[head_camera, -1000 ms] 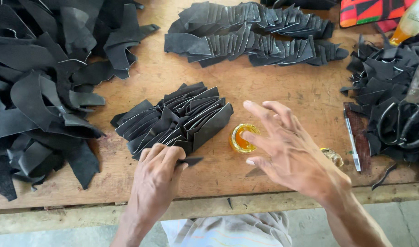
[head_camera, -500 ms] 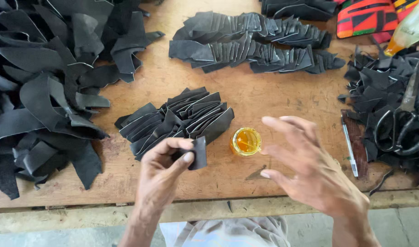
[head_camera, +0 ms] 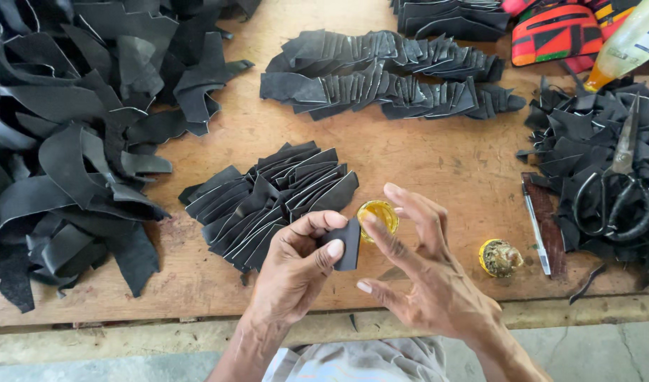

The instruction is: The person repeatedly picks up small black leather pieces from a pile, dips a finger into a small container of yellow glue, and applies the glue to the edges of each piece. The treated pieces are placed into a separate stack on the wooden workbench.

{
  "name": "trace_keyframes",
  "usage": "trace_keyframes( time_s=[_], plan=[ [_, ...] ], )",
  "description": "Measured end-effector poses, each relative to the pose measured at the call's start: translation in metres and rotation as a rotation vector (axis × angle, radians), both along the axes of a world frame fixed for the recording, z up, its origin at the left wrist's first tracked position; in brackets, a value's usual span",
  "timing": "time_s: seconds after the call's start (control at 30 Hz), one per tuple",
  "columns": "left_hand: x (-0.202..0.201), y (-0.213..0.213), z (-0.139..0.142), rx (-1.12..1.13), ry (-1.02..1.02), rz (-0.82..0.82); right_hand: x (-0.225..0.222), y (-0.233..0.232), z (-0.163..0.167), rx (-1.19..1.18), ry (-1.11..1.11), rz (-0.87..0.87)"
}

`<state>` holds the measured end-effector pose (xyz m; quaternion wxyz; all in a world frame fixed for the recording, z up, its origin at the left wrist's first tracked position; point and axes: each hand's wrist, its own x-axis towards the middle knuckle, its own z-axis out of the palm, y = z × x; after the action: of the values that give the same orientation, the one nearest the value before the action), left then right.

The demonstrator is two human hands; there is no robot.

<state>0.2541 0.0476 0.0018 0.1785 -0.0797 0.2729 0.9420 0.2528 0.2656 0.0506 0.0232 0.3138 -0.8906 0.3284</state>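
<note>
My left hand [head_camera: 296, 272] pinches a small black leather piece [head_camera: 349, 244] between thumb and fingers, held upright just left of a small round pot of yellow glue [head_camera: 378, 214]. My right hand [head_camera: 427, 279] is beside it with fingers spread, the forefinger reaching over the pot's rim toward the piece. A fanned stack of black leather pieces [head_camera: 268, 201] lies on the wooden table [head_camera: 423, 159] just beyond my left hand.
A big heap of black leather offcuts [head_camera: 62, 155] fills the left. Rows of cut pieces [head_camera: 388, 78] lie at the back. Scissors [head_camera: 618, 187] rest on a pile at right, near a pen [head_camera: 535, 228], a glue-crusted lid [head_camera: 499, 257], a glue bottle [head_camera: 625, 46] and patterned cloth [head_camera: 554, 32].
My left hand lifted a leather piece off the table and raised it by the glue pot. My right hand drew in from the right toward the pot and the piece.
</note>
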Motion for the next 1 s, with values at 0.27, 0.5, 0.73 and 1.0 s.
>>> trace_keyframes(
  time_s=[0.27, 0.5, 0.73, 1.0],
  plan=[
    [-0.005, 0.004, 0.000, -0.011, -0.015, 0.030, -0.002, -0.003, -0.007, -0.014, 0.107, 0.008],
    [-0.011, 0.000, 0.006, -0.014, -0.030, 0.058, 0.013, -0.015, -0.003, 0.032, 0.080, 0.113],
    [-0.005, 0.003, 0.013, -0.104, 0.033, -0.084, -0.016, -0.004, -0.018, -0.030, 0.129, 0.011],
    [-0.021, -0.019, 0.016, -0.136, 0.008, 0.035, 0.028, -0.012, -0.014, -0.071, 0.120, 0.101]
  ],
)
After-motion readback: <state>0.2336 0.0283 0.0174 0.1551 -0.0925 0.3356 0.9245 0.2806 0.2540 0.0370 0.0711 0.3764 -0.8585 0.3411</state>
